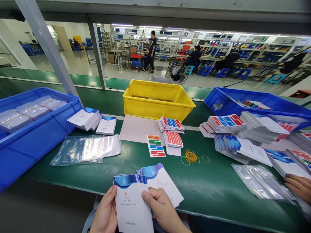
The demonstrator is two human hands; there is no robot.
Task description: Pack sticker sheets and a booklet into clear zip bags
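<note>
Between my two hands is a stack of white booklets (131, 200) with blue wave tops, held upright at the table's front edge. My left hand (107, 210) grips its left side, thumb on the front cover. My right hand (161, 207) pinches the right side, where the edges fan out slightly. Behind it, more booklets (167, 183) lie spread on the green table. Farther back are a multicoloured sticker sheet (155, 146), a pile of red sticker sheets (174, 139), a pile of red and blue ones (171, 124), and yellow rubber bands (190, 157).
Clear plastic bags (85, 149) lie left, near two booklet stacks (85, 118). A blue bin (36, 126) stands left, a yellow bin (157, 97) at centre back, another blue bin (257, 100) right. A co-worker's hand (298, 186) touches booklets at far right, beside clear bags (262, 183).
</note>
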